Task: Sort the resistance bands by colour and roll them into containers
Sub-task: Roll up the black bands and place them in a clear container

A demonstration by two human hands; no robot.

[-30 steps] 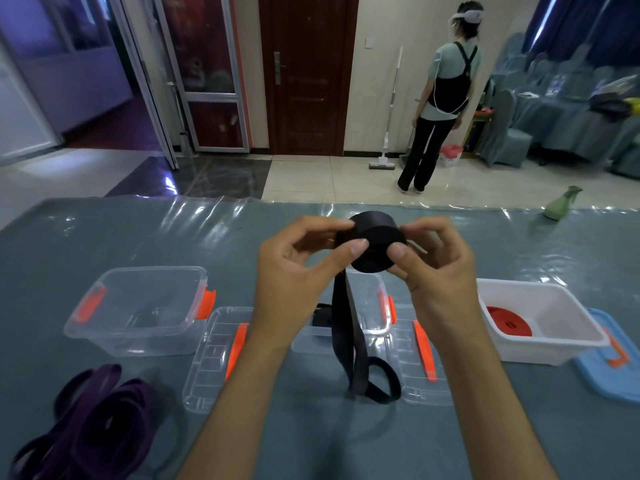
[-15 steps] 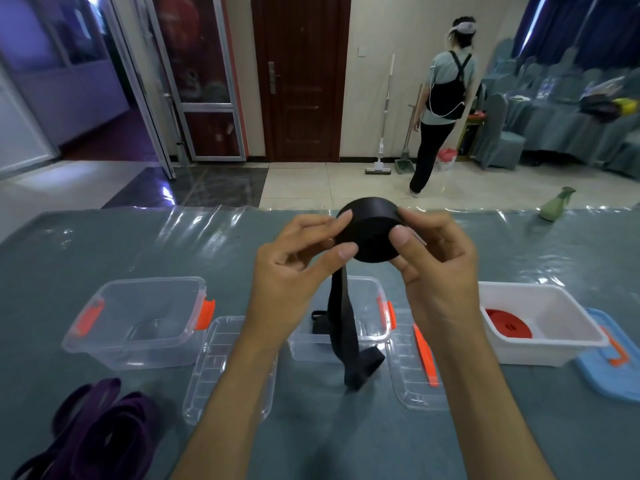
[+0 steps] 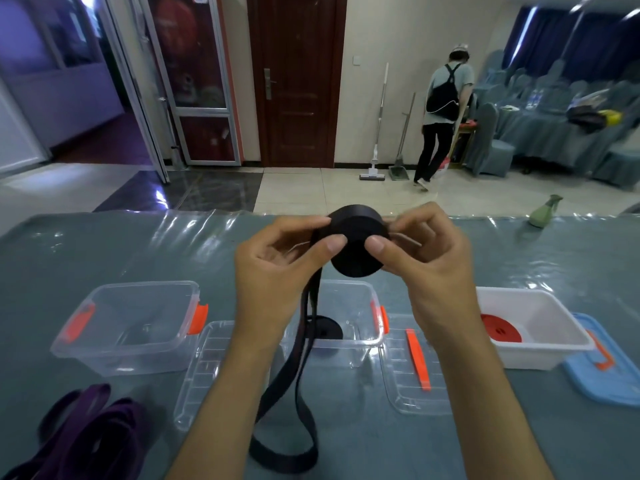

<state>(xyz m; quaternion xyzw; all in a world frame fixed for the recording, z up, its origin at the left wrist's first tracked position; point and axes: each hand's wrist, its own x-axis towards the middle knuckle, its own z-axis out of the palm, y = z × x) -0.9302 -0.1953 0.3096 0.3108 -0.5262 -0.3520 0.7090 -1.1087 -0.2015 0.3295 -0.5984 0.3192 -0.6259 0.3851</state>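
Note:
I hold a black resistance band roll (image 3: pixel 356 249) up over the table between both hands. My left hand (image 3: pixel 280 271) pinches its left side with thumb and fingers. My right hand (image 3: pixel 429 261) pinches its right side. The unrolled tail of the black band (image 3: pixel 294 403) hangs down in a loop to the table in front of the middle clear container (image 3: pixel 363 336). A rolled black band (image 3: pixel 325 329) lies inside that container. A red rolled band (image 3: pixel 500 328) lies in the white container (image 3: pixel 550 327) on the right. Purple bands (image 3: pixel 86 438) lie loose at the lower left.
A clear container with orange latches (image 3: pixel 131 327) stands at the left with nothing in it. Two clear lids (image 3: pixel 204 372) (image 3: pixel 412 372) lie flat on the table. A blue lid (image 3: pixel 602 372) lies at the right edge. A green spray bottle (image 3: pixel 543 211) stands far right. A person stands across the room.
The hanging tail of the black band now reaches lower, down toward me. Both hands still hold the roll. The camera has tilted, and the person in the background has walked farther away.

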